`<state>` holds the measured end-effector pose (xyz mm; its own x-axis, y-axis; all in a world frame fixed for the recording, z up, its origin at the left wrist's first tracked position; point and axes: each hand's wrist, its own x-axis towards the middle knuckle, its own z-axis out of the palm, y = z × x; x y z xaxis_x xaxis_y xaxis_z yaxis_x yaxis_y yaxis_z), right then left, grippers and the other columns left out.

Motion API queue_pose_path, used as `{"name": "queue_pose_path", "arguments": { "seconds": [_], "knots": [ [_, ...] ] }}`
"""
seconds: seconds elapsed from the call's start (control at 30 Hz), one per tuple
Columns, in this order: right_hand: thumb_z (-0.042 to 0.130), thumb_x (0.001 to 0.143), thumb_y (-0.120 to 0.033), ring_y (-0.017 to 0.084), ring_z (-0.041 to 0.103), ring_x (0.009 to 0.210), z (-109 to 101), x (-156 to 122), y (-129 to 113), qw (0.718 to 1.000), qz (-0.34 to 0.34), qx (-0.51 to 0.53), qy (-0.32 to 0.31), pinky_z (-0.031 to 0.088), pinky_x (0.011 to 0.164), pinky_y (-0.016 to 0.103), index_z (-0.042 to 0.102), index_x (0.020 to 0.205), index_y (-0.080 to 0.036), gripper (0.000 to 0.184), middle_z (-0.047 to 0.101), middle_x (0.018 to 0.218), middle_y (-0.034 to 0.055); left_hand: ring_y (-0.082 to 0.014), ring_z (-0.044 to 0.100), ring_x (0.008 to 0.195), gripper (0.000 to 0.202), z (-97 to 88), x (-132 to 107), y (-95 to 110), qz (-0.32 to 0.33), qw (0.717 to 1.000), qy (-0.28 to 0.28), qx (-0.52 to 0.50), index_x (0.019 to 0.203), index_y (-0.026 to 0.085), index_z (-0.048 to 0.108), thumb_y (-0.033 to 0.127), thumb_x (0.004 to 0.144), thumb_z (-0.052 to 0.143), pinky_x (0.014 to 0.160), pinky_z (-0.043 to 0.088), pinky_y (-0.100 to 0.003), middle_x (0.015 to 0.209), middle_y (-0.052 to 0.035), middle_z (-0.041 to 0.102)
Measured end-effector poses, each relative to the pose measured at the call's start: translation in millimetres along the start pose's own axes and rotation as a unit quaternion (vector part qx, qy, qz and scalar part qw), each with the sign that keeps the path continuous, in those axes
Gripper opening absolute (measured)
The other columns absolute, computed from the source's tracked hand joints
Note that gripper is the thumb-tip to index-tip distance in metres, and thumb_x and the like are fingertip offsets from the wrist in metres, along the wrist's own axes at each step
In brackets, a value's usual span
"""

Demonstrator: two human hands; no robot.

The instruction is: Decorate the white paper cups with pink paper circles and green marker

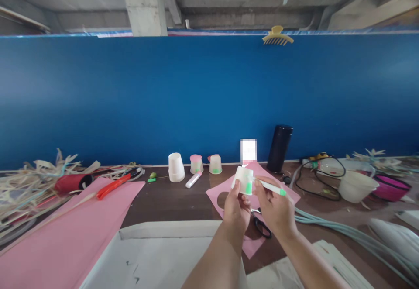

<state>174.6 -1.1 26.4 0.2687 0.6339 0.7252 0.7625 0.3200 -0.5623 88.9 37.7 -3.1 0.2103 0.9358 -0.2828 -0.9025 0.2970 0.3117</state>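
Note:
My left hand is closed round a small white paper cup with a green patch on its side, held up over the table. My right hand pinches a white marker with a green tip end, its point touching the cup's side. Beneath my hands lies a pink paper sheet with a round hole cut in it, and black-handled scissors rest on it.
Three upturned cups and a white marker stand near the blue wall. A black flask, cables, a white bowl, a magenta bowl, red scissors, big pink paper, straw, a white tray.

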Motion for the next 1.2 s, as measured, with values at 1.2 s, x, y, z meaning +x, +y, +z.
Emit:
{"name": "queue_pose_path", "arguments": {
  "seconds": [1.2],
  "knots": [
    [0.050, 0.083, -0.040, 0.019, 0.067, 0.073, 0.3, -0.4, 0.4, 1.000, -0.003, 0.009, 0.004, 0.050, 0.064, 0.027, 0.062, 0.092, -0.018, 0.027, 0.070, 0.077, 0.0061, -0.0009, 0.039, 0.040, 0.025, 2.1, -2.8, 3.6, -0.013, 1.000, 0.002, -0.013, 0.090, 0.011, 0.056, 0.026, 0.074, 0.067, 0.033, 0.033, -0.010, 0.058, 0.0049, 0.041]
  ]
}}
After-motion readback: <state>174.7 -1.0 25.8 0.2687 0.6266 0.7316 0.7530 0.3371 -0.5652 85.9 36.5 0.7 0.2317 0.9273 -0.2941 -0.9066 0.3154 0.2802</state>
